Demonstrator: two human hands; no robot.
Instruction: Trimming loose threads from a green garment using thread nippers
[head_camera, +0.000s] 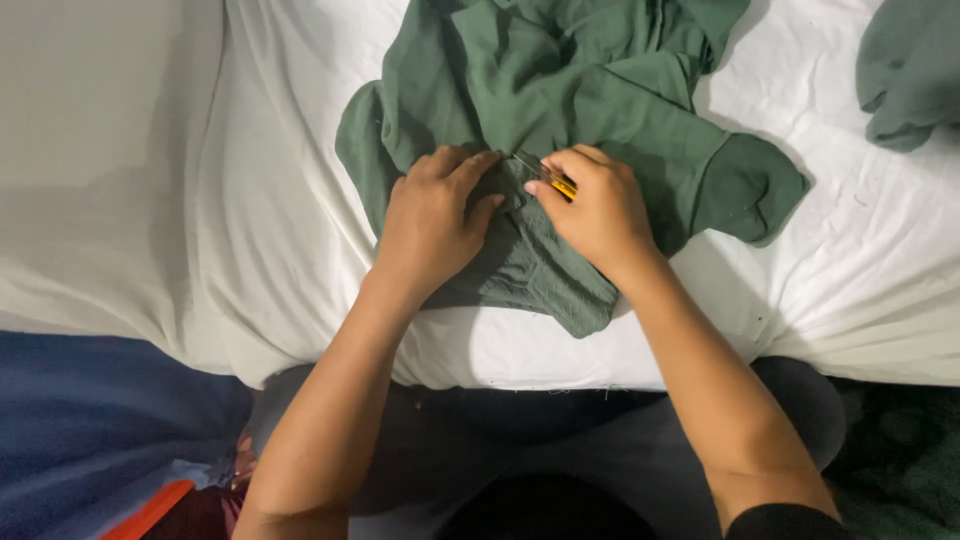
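A wrinkled white bed sheet (250, 200) covers the surface, a second grey-green cloth piece (910, 70) lies at its upper right corner, and a blue-and-orange fabric (90, 450) lies lower left.

A: Lighting, entry one?
B: Bright, even, from above; white sheet (300, 200) near washed out left of the left hand (432, 220).
A: Shadows?
B: Soft, beneath both hands and under the green garment (600, 90) edge right of the right hand (600, 205).
A: Sharpness?
B: Centre crisp; lower corners dim, slightly soft.
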